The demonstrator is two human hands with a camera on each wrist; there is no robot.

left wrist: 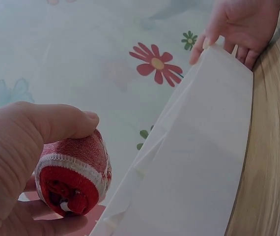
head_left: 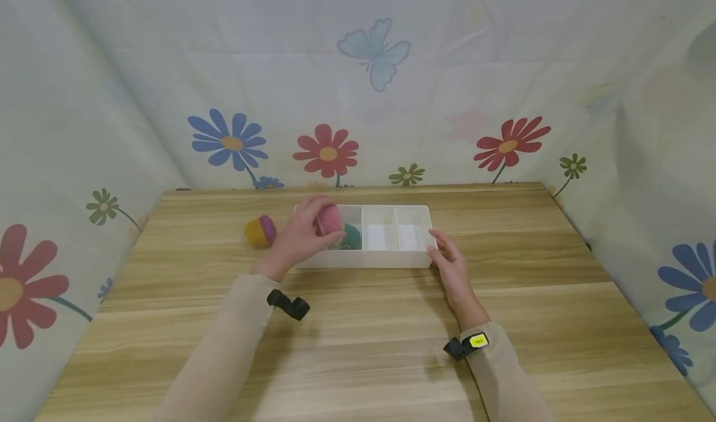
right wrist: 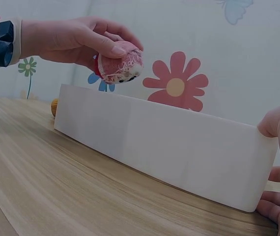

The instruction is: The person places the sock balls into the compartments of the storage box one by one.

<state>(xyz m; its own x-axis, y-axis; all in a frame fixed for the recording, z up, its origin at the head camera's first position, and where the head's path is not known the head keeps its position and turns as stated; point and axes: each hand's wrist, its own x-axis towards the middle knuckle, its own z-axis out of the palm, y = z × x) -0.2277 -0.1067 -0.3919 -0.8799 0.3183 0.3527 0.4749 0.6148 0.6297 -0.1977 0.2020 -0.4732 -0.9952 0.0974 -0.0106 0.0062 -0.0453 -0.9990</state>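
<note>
My left hand holds a rolled-up pink sock over the left part of a white divided box. Thumb and fingers pinch it from both sides. In the left wrist view the rolled sock shows a red opening with a white band. The right wrist view shows it above the box's rim, with loose pale threads and a dark mark. A teal rolled bundle sits inside the box, partly hidden by the left hand. At the box's right end my right hand grips the corner, thumb at the front wall.
An orange and purple rolled bundle lies on the wooden table, left of the box. White dividers split the box into compartments. A flower-printed curtain hangs behind the table and along its sides.
</note>
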